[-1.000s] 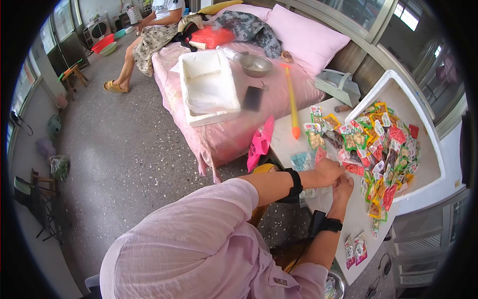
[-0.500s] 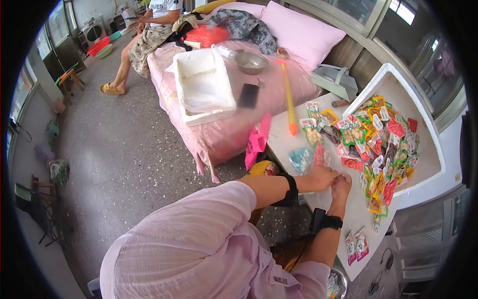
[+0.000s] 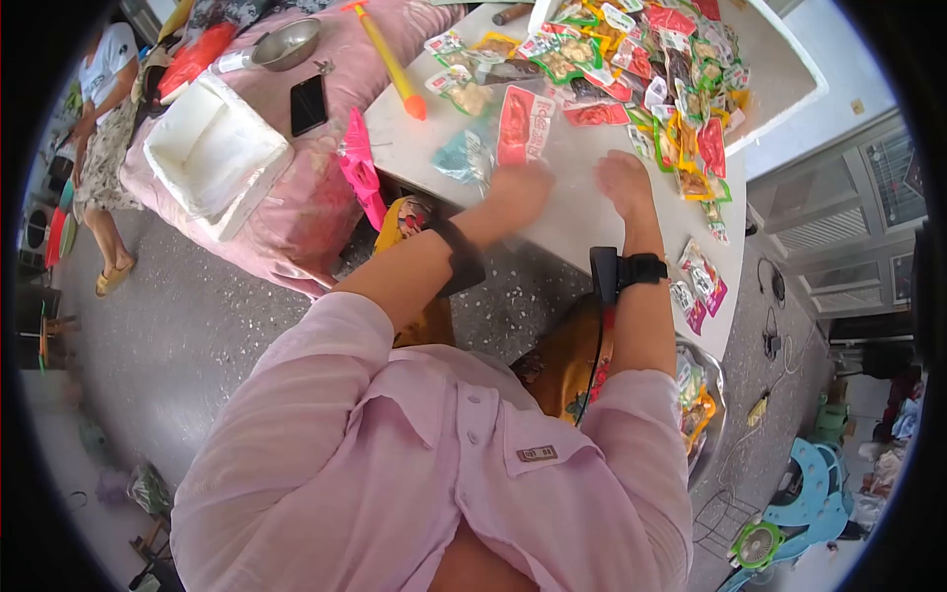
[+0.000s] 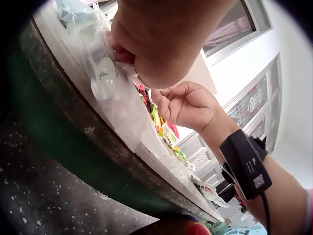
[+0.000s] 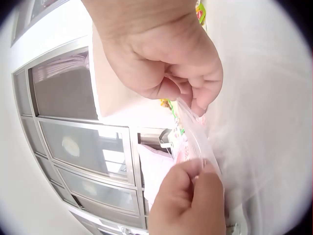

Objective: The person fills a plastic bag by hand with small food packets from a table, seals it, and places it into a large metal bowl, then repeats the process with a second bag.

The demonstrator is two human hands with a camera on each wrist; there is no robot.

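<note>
In the right wrist view, my left hand [image 5: 188,200] pinches the edge of a clear plastic bag [image 5: 198,139] between thumb and fingers. From above, my right hand [image 5: 171,63] pinches the same edge with its fingertips. The head view has my hands side by side over the table's near edge, with a gap between them. Just beyond the left hand lies a clear bag with red print and a red packet [image 3: 515,123]. A bluish plastic packet [image 3: 462,156] lies to its left. Most of the left fingers are hidden behind the wrist in the left wrist view.
Colourful snack packets [image 3: 681,109] spill from a white foam box [image 3: 779,59] at the table's far right. Two packets [image 3: 702,271] lie on the right edge. Left are a yellow-orange stick [image 3: 387,61], a phone [image 3: 308,106] and another foam box [image 3: 212,148]. A person sits beyond.
The head view has swung right and down, bringing the shirt front and floor into sight. My hands, together before, now stand apart over the table edge.
</note>
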